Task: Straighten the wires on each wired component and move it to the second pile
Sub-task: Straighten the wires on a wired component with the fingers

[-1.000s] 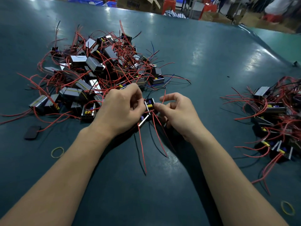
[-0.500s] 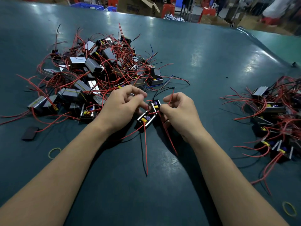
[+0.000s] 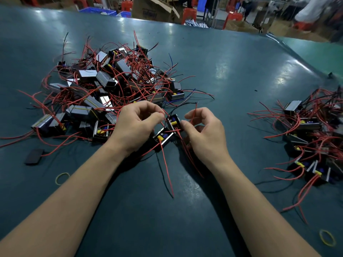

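Two small black wired components lie between my hands on the green table: one (image 3: pixel 174 121) upright near my fingertips, another (image 3: pixel 163 137) just below it. My left hand (image 3: pixel 135 125) pinches a red wire by the upper component. With thumb and forefinger my right hand (image 3: pixel 204 130) pinches the upper component's right side, a red wire looping up past its fingers. Long red and black wires (image 3: pixel 167 169) trail toward me. A big tangled pile of components (image 3: pixel 109 86) lies at the left, and a second pile (image 3: pixel 313 138) sits at the right.
A flat black pad (image 3: pixel 34 156) and a yellow rubber band (image 3: pixel 62 178) lie at the left front. Another rubber band (image 3: pixel 327 237) lies at the right front. The table's far edge (image 3: pixel 185 25) borders cardboard boxes and red stools.
Both hands have shifted slightly apart and up. The held component has turned, its wires now spread out, with a black wire arching over toward my right hand.
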